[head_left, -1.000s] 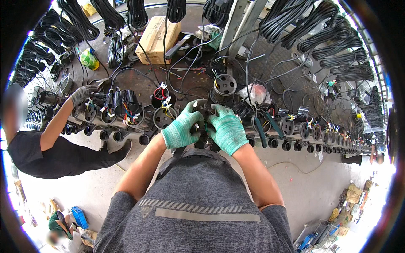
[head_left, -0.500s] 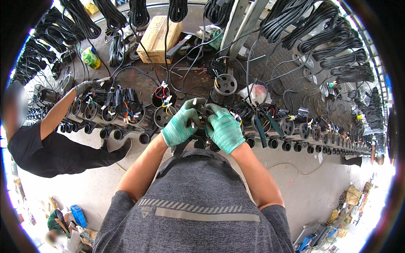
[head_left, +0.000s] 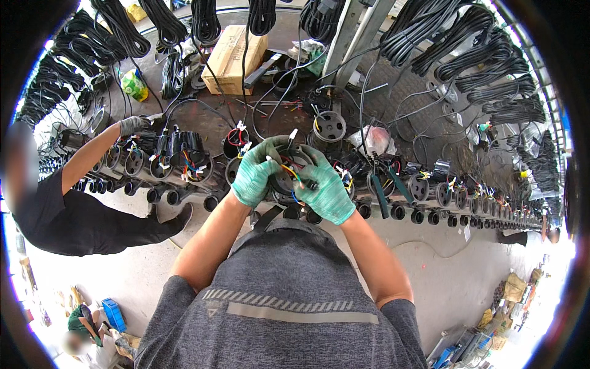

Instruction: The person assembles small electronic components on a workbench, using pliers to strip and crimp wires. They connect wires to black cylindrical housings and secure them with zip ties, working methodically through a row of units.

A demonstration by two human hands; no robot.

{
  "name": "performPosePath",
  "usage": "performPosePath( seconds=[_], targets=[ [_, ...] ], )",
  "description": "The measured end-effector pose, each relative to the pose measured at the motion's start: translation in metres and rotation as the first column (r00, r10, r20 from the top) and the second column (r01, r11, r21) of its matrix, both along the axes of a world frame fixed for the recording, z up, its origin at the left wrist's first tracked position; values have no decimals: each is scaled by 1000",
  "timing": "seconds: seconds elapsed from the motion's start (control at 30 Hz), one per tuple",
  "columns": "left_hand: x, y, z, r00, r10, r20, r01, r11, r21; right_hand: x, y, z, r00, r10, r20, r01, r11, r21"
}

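My left hand (head_left: 257,174) and my right hand (head_left: 327,189), both in green gloves with dark fingertips, are close together over a round dark housing (head_left: 282,183). Between them run thin coloured wires (head_left: 287,168), red, yellow and blue, with white connectors (head_left: 293,133) at the tips. The left fingers curl round the wires near the housing's rim. My right fingers pinch the wire bundle from the other side. The exact grip points are partly hidden by the gloves. Green-handled pliers (head_left: 380,192) rest to the right of my right hand.
Rows of similar round housings (head_left: 419,187) line the bench edge on both sides. Coiled black cables (head_left: 424,31) hang overhead, their leads trailing down. A cardboard box (head_left: 235,58) and a metal post (head_left: 357,40) stand behind. A co-worker's gloved hand (head_left: 132,126) works at left.
My hands have drawn slightly apart and turned, bringing the coloured wires and the housing between them into view. The co-worker's hand has shifted slightly.
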State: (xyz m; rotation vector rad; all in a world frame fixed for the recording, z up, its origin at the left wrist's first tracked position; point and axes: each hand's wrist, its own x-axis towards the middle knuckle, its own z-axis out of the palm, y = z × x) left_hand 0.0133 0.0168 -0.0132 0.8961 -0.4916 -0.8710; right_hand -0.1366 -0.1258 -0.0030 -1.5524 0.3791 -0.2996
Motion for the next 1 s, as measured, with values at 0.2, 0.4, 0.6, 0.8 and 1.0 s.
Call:
performPosePath(
  seconds=[0.2,0.4,0.6,0.8,1.0],
  targets=[
    [13,-9,5,995,99,-8,-98,992,73,3,-9,28,939,21,342,196,786,-587],
    [21,-19,21,975,133,177,-179,943,280,-5,-9,55,973,-49,224,186,737,-649],
    [51,-44,29,914,27,405,-201,897,393,1,-26,43,982,-184,37,187,940,-286],
    [85,-67,-15,831,213,514,-412,857,310,37,-35,28,979,-133,158,181,919,-349],
    [25,-23,33,658,21,753,-402,855,328,68,-37,27,995,-88,54,102,782,-615]
  ],
)
